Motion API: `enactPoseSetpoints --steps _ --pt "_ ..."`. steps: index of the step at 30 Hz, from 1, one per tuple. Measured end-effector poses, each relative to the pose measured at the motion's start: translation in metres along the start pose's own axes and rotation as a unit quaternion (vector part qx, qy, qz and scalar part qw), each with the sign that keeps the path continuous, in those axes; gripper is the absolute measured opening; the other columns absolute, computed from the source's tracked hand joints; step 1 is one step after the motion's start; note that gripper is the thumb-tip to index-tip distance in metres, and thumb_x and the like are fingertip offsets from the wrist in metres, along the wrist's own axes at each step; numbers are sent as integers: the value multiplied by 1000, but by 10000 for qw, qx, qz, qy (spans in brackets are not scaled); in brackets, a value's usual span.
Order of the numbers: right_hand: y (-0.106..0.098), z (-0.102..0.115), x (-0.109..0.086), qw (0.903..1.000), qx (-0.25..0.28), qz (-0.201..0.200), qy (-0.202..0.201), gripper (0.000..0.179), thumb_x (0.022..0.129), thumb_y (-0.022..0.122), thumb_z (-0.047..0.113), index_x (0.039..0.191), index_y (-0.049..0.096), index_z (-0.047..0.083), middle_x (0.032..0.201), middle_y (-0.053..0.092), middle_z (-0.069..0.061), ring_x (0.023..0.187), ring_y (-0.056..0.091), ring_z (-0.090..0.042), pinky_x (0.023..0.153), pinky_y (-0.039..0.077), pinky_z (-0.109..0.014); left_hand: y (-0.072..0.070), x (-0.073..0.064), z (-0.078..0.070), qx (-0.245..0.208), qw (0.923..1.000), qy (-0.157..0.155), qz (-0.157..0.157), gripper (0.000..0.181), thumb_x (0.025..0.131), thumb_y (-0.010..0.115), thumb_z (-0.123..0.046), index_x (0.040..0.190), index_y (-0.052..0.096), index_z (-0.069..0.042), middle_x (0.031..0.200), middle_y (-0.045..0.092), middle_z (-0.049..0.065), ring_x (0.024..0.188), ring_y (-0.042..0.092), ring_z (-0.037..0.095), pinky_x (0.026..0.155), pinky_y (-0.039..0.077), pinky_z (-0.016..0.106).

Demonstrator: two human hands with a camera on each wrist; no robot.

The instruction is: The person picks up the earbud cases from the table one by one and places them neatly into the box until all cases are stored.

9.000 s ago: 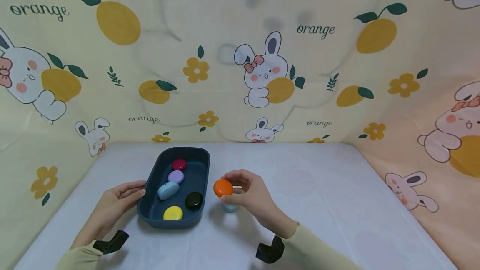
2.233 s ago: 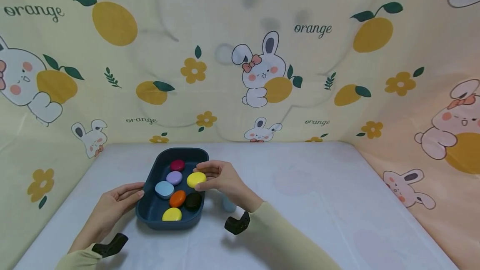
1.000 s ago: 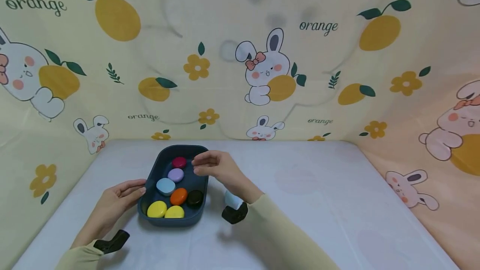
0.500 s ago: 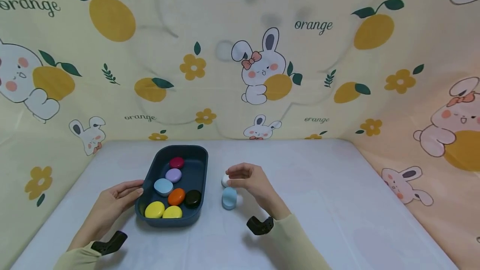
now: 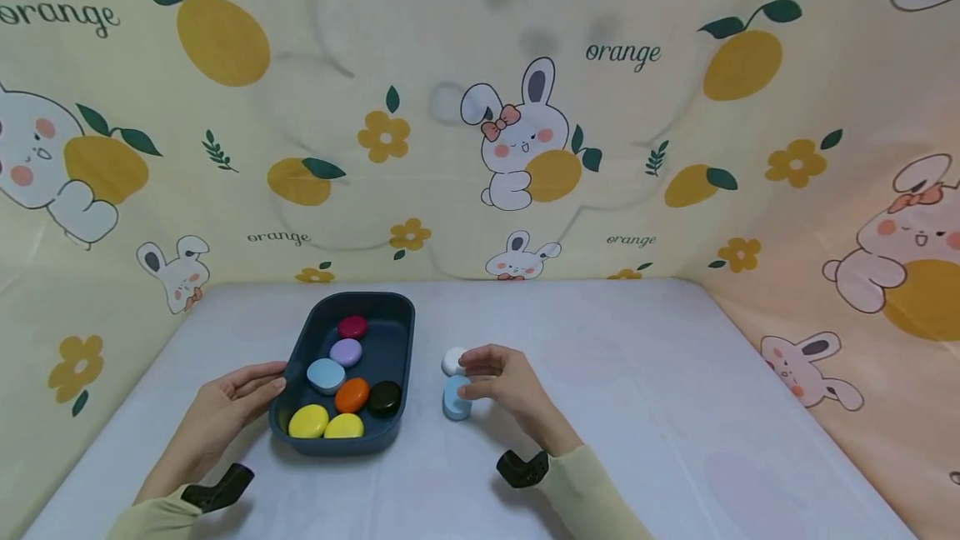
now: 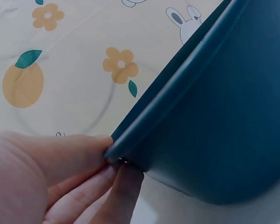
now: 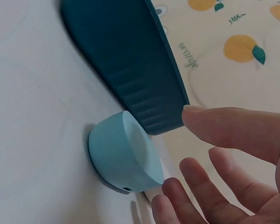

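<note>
My left hand holds the left rim of a dark blue oblong tray; the left wrist view has its thumb at the rim and fingers beneath. To the tray's right, my right hand hovers with fingers spread at a light-blue rounded piece with a flat oval face. In the right wrist view that light-blue piece stands on the table, not grasped; a fingertip is close to its edge and I cannot tell whether it touches. Just behind it sits a white piece, partly hidden by the fingers.
Inside the tray lie glossy rounded pieces: dark red, lilac, light blue, orange, black and two yellow, the left one beside the right one. A printed backdrop rises behind the white tabletop.
The orange piece and then a second yellow piece went from my right hand into the tray. That hand has since moved back right, to the light-blue piece. My left hand stays at the rim.
</note>
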State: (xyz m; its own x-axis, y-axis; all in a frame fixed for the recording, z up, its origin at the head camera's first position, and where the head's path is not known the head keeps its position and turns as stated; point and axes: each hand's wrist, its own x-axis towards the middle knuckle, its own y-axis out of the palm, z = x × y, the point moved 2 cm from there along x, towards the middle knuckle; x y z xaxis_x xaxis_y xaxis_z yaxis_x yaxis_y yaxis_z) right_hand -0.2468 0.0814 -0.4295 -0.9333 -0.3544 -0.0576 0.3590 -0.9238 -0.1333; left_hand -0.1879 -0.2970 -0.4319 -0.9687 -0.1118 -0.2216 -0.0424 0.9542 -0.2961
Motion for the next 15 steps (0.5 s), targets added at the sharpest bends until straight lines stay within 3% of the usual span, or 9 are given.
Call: enactPoseSetpoints --steps 15 --pt "4 -11 5 9997 -153 127 128 44 74 83 1 114 66 0 115 67 -13 105 62 -26 97 48 -38 0 0 1 -6 10000 63 55 63 96 65 -36 144 45 0 142 50 20 123 54 30 92 52 34"
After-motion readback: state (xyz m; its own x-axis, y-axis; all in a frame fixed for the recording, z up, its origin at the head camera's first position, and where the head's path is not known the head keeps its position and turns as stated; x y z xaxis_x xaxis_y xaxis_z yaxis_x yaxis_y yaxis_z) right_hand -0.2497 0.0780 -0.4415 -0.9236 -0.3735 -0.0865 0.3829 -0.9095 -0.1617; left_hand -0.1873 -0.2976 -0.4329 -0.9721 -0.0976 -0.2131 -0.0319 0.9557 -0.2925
